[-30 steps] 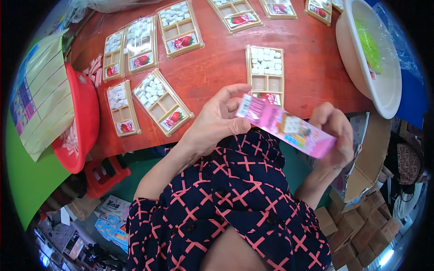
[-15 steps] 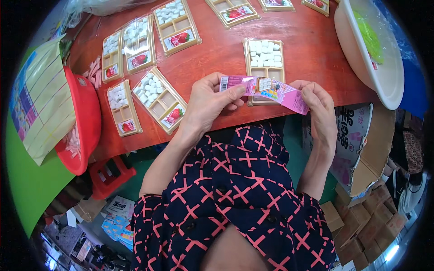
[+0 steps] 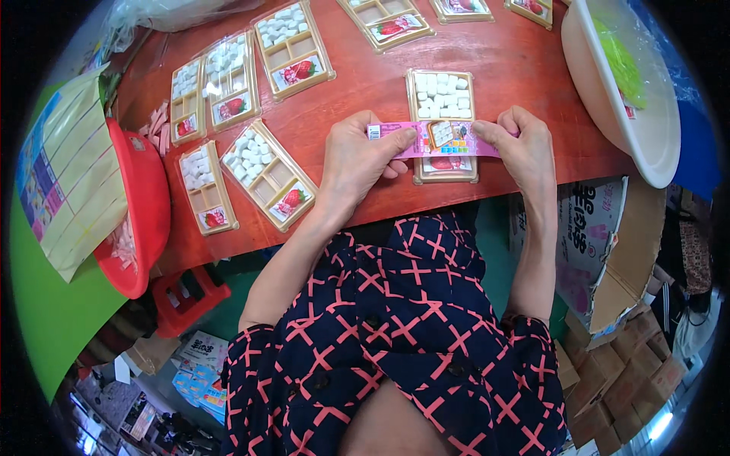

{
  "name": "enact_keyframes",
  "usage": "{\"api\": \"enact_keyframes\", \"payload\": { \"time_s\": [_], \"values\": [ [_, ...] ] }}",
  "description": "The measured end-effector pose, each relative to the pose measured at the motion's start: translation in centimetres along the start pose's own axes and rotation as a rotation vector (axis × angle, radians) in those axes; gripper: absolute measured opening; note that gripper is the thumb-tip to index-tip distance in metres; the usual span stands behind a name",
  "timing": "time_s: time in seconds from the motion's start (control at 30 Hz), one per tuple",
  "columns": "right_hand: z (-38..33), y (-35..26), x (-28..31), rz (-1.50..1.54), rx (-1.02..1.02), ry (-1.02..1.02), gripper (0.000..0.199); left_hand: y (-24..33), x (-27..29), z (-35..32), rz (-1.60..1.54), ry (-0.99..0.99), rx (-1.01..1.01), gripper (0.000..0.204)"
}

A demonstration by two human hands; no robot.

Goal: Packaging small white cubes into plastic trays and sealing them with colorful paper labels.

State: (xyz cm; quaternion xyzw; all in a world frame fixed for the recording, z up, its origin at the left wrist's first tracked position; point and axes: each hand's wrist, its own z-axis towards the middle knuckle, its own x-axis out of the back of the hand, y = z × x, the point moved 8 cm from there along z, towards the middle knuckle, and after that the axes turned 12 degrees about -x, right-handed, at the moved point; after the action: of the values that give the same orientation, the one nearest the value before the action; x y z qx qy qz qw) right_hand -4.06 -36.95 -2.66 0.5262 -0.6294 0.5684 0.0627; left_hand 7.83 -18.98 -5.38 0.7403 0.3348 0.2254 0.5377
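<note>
While a thin, flat pink printed strip (image 3: 441,139) spans the middle of a shallow tan tray (image 3: 447,178), whether it rests on the rim or hangs just above cannot be told. The tray is rectangular, with matte white pillow-shaped pieces (image 3: 442,93) filling its far compartment and a strawberry card (image 3: 450,163) showing below the strip. It lies near the front edge of the glossy red-brown counter (image 3: 365,83), with bare surface to either side: toward similar trays (image 3: 265,185) on the left and a smooth white basin (image 3: 660,152) on the right. The left hand (image 3: 361,156) pinches the strip's left end, thumb on top and fingers curled beneath; the right hand (image 3: 528,148) closes its thumb and fingers on the other end, both forearms angling in from below.
</note>
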Motion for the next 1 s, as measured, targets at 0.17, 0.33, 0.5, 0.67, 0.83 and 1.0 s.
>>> {"api": "enact_keyframes", "payload": {
  "time_s": [0.17, 0.33, 0.5, 0.67, 0.83, 1.0],
  "values": [
    [0.3, -0.7, -0.3, -0.089, -0.002, 0.042, 0.044, 0.1, 0.2, 0.6, 0.122, 0.031, -0.007, 0.022],
    [-0.6, -1.6, -0.1, -0.250, 0.013, 0.103, 0.043, 1.3, -0.3, 0.4, 0.388, -0.027, -0.037, 0.021],
    [-3.2, -1.7, 0.4, -0.294, 0.121, 0.215, 0.041, 1.2, -1.0, -0.2, 0.482, -0.106, -0.115, 0.023],
    [-8.2, 2.2, 1.4, -0.322, -0.058, 0.289, 0.044, 0.9, -3.3, -2.0, 0.744, -0.251, -0.286, 0.027],
    [-9.7, 6.0, 0.5, 0.005, -0.281, 0.169, 0.046, 1.6, -4.7, -2.2, 0.879, -0.322, -0.373, 0.032],
    [-8.7, 9.9, -3.2, 0.764, -0.419, -0.048, 0.041, 1.7, -4.8, -2.1, 0.898, -0.299, -0.389, 0.033]
  ]
}}
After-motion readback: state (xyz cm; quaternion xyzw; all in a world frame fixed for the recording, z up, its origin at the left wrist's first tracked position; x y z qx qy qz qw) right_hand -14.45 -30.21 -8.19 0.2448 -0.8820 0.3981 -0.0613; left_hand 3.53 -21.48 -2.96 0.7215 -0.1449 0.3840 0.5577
